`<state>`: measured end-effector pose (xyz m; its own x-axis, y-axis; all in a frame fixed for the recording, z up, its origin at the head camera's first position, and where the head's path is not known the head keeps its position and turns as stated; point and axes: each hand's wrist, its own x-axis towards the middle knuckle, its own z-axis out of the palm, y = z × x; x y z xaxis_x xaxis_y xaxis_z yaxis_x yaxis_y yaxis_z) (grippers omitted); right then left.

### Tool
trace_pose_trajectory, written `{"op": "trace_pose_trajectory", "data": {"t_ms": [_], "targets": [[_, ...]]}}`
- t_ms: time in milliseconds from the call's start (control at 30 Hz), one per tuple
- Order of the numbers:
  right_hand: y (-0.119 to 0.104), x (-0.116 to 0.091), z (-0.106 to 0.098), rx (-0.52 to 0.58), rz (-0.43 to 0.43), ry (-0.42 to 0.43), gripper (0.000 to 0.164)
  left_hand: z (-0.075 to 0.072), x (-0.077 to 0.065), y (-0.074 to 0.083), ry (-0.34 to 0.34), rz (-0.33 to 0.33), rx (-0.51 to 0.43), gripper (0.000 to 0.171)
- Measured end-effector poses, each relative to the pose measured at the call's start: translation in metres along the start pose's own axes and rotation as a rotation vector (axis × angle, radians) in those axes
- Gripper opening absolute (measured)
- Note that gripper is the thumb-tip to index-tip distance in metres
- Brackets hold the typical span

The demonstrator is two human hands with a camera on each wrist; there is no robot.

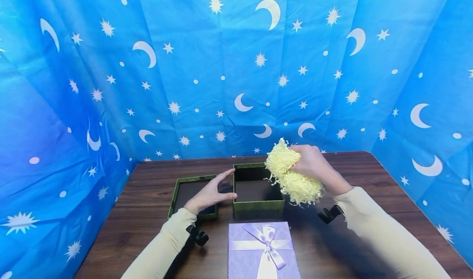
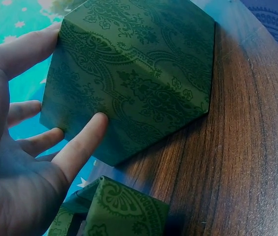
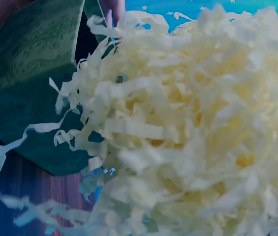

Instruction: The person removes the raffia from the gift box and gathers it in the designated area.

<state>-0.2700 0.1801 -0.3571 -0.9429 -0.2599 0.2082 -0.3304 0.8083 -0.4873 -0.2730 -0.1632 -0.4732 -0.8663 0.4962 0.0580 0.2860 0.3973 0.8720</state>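
A clump of pale yellow shredded paper [image 1: 301,186] hangs in my right hand [image 1: 314,164], just above and beside the right rim of an open green box [image 1: 258,208]. Its strands fill most of the right wrist view and hide the fingers there. My left hand [image 1: 208,195] touches the box's left side with spread fingers and thumb. In the left wrist view, those fingertips rest against the patterned green wall [image 2: 139,78]. The visible box interior is dark, its right part hidden by the paper. Under the left hand lies a shallow green lid [image 1: 172,201], open side up.
A lavender gift box [image 1: 242,256] with a ribbon bow stands in front of the green box, near the lower edge of the view. The brown wooden table [image 1: 122,229] ends at a blue star-and-moon curtain [image 1: 184,65] behind and on both sides.
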Motion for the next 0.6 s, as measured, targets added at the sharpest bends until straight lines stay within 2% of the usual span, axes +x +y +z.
{"op": "trace_pose_trajectory", "data": {"t_ms": [333, 600], "targets": [[0.023, -0.008, -0.008, -0.043, 0.01, 0.047, 0.065, 0.001, 0.0, 0.001, 0.006, -0.012, 0.019, 0.082], [0.043, -0.017, -0.012, -0.037, 0.057, 0.06, 0.065, 0.0, 0.001, 0.0, 0.004, -0.005, 0.011, 0.083]]}}
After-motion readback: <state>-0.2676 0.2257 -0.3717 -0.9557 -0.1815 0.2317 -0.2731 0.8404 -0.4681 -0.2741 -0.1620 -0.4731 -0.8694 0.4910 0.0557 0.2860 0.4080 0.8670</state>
